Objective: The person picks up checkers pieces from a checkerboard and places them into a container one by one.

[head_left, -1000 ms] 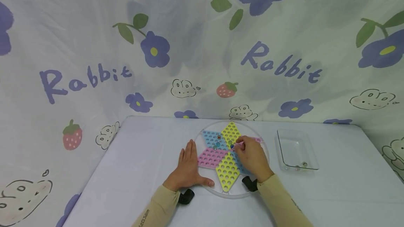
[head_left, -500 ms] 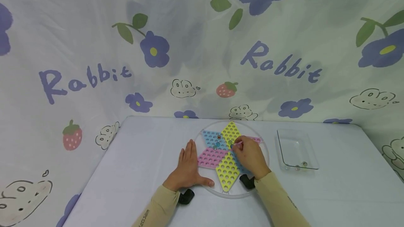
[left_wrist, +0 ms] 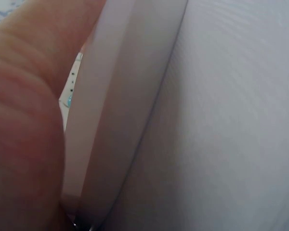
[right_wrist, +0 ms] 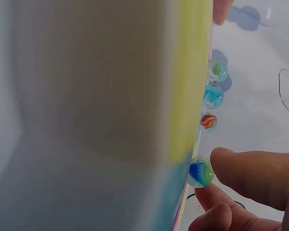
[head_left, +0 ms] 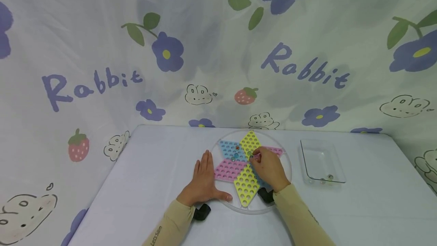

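A round Chinese checkers board [head_left: 246,179] has a star of yellow, pink and blue points. My left hand [head_left: 202,183] lies along its left rim with straight fingers, thumb spread over the near edge. My right hand [head_left: 271,168] is over the board's right half, thumb and fingertips around a blue-green glass marble [right_wrist: 201,172] at the board's surface. A green marble [head_left: 249,153] sits close to those fingertips. On the blue section rest a red-orange marble [head_left: 237,147], a light blue marble [head_left: 236,155] and a clear greenish marble [head_left: 233,159].
A clear rectangular tray [head_left: 321,158] stands right of the board, with a few marbles [head_left: 330,177] at its near end. Both lie on a white-covered table [head_left: 153,155]. Behind hangs a rabbit-print cloth [head_left: 218,48].
My right hand has shifted slightly left, and its fingertips now cover more of the blue marble. My left hand stays at the rim.
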Motion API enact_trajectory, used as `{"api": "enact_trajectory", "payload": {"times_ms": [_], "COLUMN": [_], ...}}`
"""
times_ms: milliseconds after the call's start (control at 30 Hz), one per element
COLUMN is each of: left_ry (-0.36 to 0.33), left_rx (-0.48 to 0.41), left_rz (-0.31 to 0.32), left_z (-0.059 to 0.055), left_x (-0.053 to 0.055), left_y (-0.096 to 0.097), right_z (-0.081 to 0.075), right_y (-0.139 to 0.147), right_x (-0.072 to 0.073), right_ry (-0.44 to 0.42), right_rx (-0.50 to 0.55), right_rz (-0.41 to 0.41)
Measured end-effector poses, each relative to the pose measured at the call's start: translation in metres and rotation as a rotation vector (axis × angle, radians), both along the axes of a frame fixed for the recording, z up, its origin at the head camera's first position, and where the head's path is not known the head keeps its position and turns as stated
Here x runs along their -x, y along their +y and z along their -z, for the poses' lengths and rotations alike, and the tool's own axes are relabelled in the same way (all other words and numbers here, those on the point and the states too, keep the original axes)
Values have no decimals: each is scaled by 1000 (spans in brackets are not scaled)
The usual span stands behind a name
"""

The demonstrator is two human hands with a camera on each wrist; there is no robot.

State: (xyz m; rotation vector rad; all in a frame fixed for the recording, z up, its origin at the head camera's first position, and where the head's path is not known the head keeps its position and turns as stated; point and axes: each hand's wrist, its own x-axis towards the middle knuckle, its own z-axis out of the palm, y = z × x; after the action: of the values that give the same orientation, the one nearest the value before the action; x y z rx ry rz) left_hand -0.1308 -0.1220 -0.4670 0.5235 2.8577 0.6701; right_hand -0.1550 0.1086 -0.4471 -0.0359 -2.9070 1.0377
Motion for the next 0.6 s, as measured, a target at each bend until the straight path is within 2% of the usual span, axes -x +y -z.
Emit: {"api": "enact_trajectory", "payload": {"times_ms": [367, 600], "left_ry": [2, -1], "left_rx": [25, 16], "left_rz": [4, 9], "left_z": [-1, -1], "left_x": [1, 0], "left_y": [1, 1], "right_z": [1, 2], "right_y": [0, 1], "right_x": [2, 2], "right_ry": [-23, 4], "right_rx": [-14, -26], "right_rz": [-11, -20]}}
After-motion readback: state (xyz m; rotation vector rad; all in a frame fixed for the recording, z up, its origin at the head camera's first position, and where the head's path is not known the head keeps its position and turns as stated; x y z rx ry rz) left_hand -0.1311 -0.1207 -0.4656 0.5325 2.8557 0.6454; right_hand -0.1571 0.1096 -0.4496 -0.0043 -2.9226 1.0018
